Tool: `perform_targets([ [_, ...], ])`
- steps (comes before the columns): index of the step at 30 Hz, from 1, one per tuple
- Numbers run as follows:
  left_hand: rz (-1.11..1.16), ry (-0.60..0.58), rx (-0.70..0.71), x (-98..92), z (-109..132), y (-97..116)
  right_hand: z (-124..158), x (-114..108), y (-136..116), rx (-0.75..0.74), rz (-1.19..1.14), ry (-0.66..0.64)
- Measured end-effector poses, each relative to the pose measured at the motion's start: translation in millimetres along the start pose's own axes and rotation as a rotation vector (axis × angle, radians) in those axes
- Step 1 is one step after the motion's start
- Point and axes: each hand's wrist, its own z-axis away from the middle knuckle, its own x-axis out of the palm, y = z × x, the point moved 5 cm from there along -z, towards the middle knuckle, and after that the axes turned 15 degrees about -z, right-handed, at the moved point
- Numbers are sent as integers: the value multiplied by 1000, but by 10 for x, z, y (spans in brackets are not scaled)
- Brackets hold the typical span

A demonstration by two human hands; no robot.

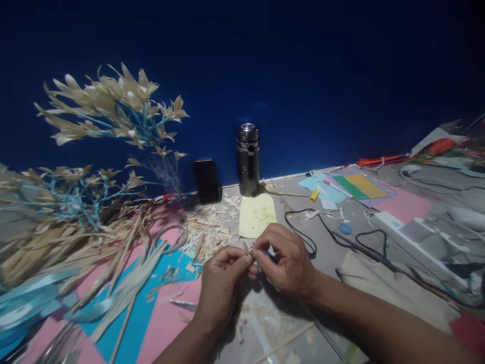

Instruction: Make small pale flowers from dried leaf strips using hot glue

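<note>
The grey worktop is messy. Big pale flowers with blue stems stand near its far edge, on the left. A shiny flask stands by the middle of that edge. The left hand and right hand meet nearer than a yellow paper, over the worktop's middle. Their fingertips pinch a tiny pale piece, too small to name.
</note>
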Motion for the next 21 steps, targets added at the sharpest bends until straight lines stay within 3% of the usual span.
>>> perform_targets([
  [8,-300,143,158,-78,26,133,-2,12,1,4,28,-25],
  [13,-383,153,207,-89,49,142,-13,3,25,52,2,-18],
  [16,-349,106,160,-80,22,99,-38,-19,75,182,-115,-12],
  [21,2,-89,0,35,-24,47,-98,-102,146,313,-275,40],
])
